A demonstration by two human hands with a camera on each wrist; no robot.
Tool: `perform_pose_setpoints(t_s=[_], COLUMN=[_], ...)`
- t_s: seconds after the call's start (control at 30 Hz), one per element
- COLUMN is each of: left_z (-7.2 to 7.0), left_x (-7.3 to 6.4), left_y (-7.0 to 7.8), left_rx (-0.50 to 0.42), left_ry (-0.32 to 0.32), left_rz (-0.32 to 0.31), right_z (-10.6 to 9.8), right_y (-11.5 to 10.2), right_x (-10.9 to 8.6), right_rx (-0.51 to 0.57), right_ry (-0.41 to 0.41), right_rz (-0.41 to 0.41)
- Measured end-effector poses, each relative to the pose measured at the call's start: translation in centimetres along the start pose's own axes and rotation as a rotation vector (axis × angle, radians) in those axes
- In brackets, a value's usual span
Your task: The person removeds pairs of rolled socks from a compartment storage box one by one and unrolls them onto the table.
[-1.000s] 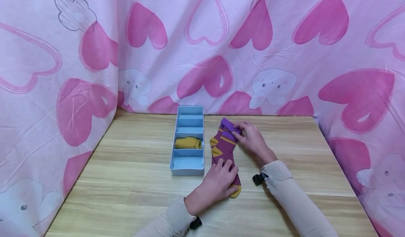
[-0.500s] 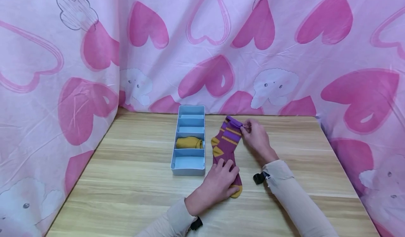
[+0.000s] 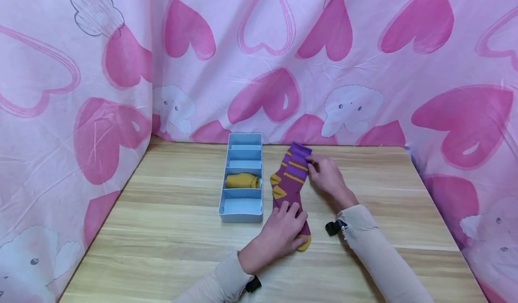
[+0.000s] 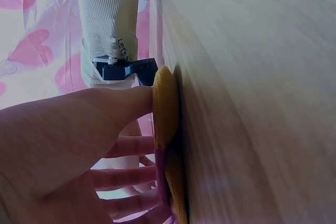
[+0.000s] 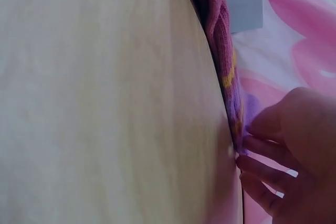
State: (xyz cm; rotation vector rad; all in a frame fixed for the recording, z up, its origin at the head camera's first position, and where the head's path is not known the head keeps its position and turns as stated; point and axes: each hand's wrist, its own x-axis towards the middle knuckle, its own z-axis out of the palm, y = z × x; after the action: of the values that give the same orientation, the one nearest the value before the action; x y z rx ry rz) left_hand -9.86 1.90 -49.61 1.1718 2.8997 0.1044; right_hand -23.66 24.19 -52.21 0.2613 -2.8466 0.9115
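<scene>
A pair of maroon socks (image 3: 288, 188) with purple cuffs and mustard stripes, heels and toes lies stacked on the table, one slightly offset from the other. Over the foot part rests my left hand (image 3: 281, 231), fingers spread and pressing down; its thumb touches the mustard toe (image 4: 166, 106) in the left wrist view. My right hand (image 3: 328, 177) is at the right edge of the purple cuff (image 3: 301, 150), thumb and fingertips touching the fabric there. In the right wrist view, the right fingers (image 5: 268, 150) are loosely bent beside the cuff's edge.
Left of the socks stands a blue-grey organizer box (image 3: 241, 218) with several compartments in a row. One compartment contains a rolled mustard sock bundle (image 3: 241, 181). Pink heart-patterned cloth (image 3: 259, 91) hangs along the back and sides of the wooden table (image 3: 170, 231).
The right hand has unfolded the bunched purple cuff, which now lies flat and extends farther back. The right fingers have shifted to the cuff's right edge; the left hand stays on the foot part.
</scene>
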Motion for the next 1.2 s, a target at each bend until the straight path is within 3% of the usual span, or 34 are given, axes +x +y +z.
perform_pose_setpoints(t_s=[0.33, 0.47, 0.63, 0.87, 1.0, 1.2], left_z=[0.0, 0.1, 0.5, 0.8, 1.1, 1.2], left_x=[0.8, 1.7, 3.0, 4.8, 5.3, 5.5], left_y=[-0.4, -0.8, -1.1, -1.7, -2.0, -2.1], left_rx=[-0.048, -0.047, -0.051, -0.107, -0.099, -0.116], left_ry=[0.009, 0.072, 0.175, 0.162, 0.164, 0.164], left_rz=[0.033, 0.021, -0.067, -0.258, -0.317, -0.378], right_z=[-0.6, -0.8, -0.6, 0.0, 0.2, -0.4], right_y=[-0.6, -1.1, -1.8, -2.6, -2.7, -2.8], right_x=[-1.2, -2.2, -3.5, -4.9, -5.4, -5.8], right_rx=[0.113, 0.153, 0.172, 0.203, 0.136, -0.013], right_ry=[-0.110, -0.151, -0.201, -0.212, -0.225, -0.275], right_rz=[-0.055, -0.080, -0.098, -0.155, -0.176, -0.112])
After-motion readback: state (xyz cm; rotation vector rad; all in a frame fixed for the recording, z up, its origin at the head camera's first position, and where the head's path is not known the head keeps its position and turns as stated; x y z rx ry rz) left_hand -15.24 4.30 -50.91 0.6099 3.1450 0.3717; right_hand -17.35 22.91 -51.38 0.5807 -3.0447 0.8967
